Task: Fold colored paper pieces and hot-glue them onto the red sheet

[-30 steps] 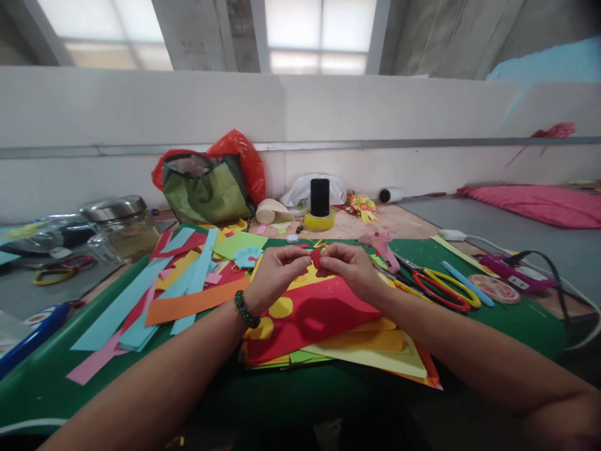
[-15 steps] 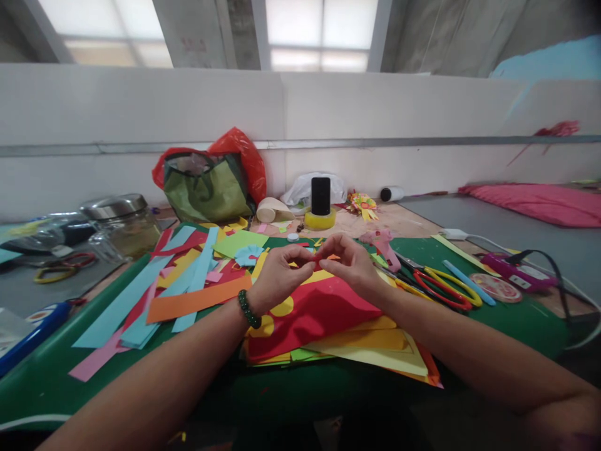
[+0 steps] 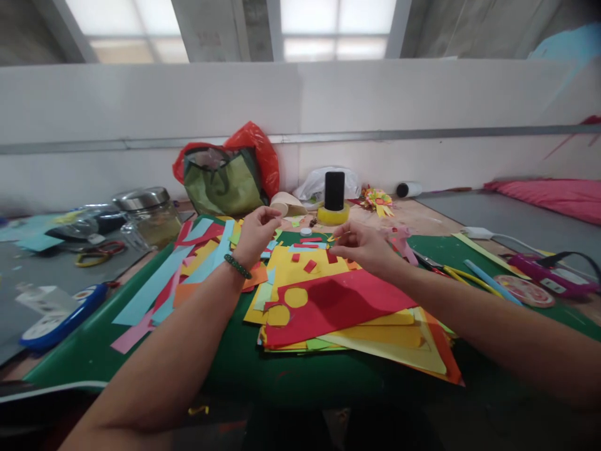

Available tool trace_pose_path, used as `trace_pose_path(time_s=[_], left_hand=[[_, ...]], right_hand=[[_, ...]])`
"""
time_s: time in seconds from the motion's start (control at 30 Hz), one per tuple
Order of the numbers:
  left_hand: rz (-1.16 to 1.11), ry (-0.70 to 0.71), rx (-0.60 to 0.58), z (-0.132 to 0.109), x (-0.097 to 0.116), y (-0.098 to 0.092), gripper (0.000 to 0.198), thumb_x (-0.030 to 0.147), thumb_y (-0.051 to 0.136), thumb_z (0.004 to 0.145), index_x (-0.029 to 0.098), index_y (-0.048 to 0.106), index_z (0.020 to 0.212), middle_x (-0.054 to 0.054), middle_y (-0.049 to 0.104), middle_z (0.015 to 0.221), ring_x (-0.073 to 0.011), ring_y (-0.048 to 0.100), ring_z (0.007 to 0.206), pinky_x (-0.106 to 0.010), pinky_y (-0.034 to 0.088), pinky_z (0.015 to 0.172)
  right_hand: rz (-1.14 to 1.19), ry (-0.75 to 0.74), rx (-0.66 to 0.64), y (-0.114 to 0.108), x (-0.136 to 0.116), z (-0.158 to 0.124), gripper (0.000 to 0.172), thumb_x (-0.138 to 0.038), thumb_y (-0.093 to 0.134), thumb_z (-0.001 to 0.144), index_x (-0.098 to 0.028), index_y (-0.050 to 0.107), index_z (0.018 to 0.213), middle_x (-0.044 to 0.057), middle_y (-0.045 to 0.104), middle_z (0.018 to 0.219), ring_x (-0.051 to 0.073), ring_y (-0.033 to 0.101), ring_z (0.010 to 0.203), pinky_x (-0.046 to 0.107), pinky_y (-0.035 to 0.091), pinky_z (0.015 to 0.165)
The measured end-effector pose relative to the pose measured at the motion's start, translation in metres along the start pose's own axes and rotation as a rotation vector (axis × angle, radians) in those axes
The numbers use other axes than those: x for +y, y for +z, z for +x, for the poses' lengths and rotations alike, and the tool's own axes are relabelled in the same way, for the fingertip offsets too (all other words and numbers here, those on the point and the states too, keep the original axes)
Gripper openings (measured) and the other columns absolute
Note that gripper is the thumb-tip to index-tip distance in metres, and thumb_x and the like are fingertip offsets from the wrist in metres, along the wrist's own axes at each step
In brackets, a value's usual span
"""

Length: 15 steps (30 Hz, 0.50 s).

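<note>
My right hand (image 3: pixel 364 245) pinches a small red paper piece (image 3: pixel 332 256) above the yellow paper (image 3: pixel 282 266). More small red pieces (image 3: pixel 310 266) lie on that sheet, to the left of these fingers. My left hand (image 3: pixel 256 238), a green beaded bracelet on its wrist, hovers to the left with fingertips drawn together; what they hold, if anything, is too small to make out. Nearer to me, a large red sheet (image 3: pixel 338 307) with yellow paper circles (image 3: pixel 296 297) on its left end tops a stack of coloured paper.
Coloured paper strips (image 3: pixel 154 285) cover the left of the green mat (image 3: pixel 75 357). At right lie a pink glue gun (image 3: pixel 402 243), scissors (image 3: pixel 472 280) and a blue stick (image 3: pixel 493 282). A phone (image 3: pixel 334 191) stands on a yellow tape roll (image 3: pixel 333 215); a glass jar (image 3: pixel 154 222) is at left.
My hands have parted, after meeting over the red piece. The left has moved left and up; the right keeps a red piece, slightly farther right. The view has shifted left.
</note>
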State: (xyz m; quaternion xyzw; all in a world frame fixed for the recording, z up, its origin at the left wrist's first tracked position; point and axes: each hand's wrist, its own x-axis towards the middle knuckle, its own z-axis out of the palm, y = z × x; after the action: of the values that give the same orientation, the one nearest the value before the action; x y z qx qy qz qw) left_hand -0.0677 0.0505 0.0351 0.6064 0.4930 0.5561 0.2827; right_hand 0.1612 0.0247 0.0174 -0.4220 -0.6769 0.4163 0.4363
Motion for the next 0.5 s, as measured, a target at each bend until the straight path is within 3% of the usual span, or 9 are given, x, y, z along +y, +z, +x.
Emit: trace_pose_path(time_s=[0.2,0.4,0.5], left_hand=[[0.174,-0.065,-0.152,0.007,-0.021,-0.002,0.015,0.020,0.060,0.061,0.015,0.063,0.075,0.003,0.057,0.058,-0.0119,0.052,0.055,-0.024,0.043,0.054],[0.259,0.020,-0.221,0.008,-0.029,-0.001,0.015,0.020,0.056,0.062,0.015,0.064,0.075,0.001,0.060,0.064,-0.0135,0.054,0.060,-0.025,0.046,0.060],[0.299,0.072,-0.205,0.010,-0.030,-0.001,0.018,0.020,0.055,0.064,0.014,0.065,0.078,-0.001,0.063,0.067,-0.0148,0.057,0.064,-0.026,0.047,0.062]], right_hand=[[-0.340,0.188,-0.245,0.012,0.007,0.029,0.026,-0.010,0.072,0.063,-0.017,0.055,0.081,-0.001,0.065,0.059,0.011,0.059,0.053,0.021,0.047,0.049],[-0.740,0.107,-0.322,0.006,-0.006,0.054,0.012,-0.012,0.061,0.075,-0.013,0.068,0.085,0.005,0.072,0.079,0.015,0.065,0.072,0.021,0.048,0.058],[-0.942,0.038,-0.351,0.014,-0.009,0.068,0.017,-0.015,0.056,0.082,-0.013,0.072,0.083,0.006,0.073,0.084,0.018,0.066,0.081,0.022,0.046,0.065]])
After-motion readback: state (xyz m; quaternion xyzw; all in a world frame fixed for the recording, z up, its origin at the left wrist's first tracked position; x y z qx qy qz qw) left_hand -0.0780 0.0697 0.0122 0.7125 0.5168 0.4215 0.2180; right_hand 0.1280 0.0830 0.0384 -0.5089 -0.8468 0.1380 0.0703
